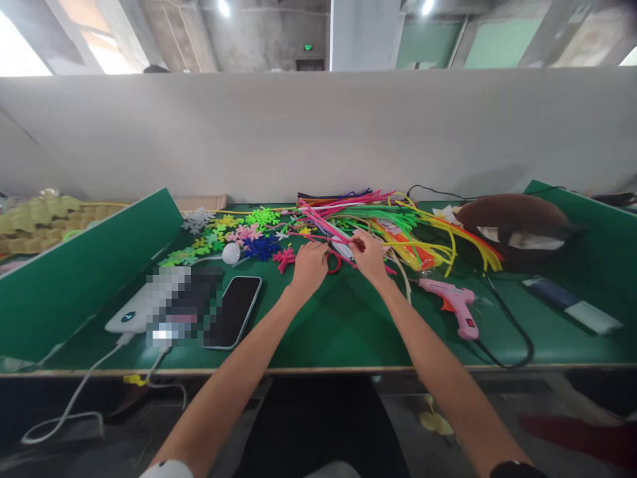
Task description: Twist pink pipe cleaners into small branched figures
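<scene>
My right hand (369,255) is closed in a pinch on a pink pipe cleaner (318,237), which reaches out to the left above the table. Close beside it, my left hand (309,267) has its fingers curled together; a pink strand shows at the fingertips, though the grip is partly hidden. Between the hands lies a red loop (335,263), perhaps a scissors handle. Behind them spreads a pile of pipe cleaners in pink, green (393,214) and yellow (440,249). Left of my left hand sits a crimson branched piece (284,259), near a dark blue one (261,247).
Several snowflake-like pieces (262,216) lie at back left. A phone (233,312) and a white power bank (149,302) with cables lie at left. On the right are a pink glue gun (455,302), its black cord, and a brown cushion-like object (515,226). Green partitions (89,279) flank the table.
</scene>
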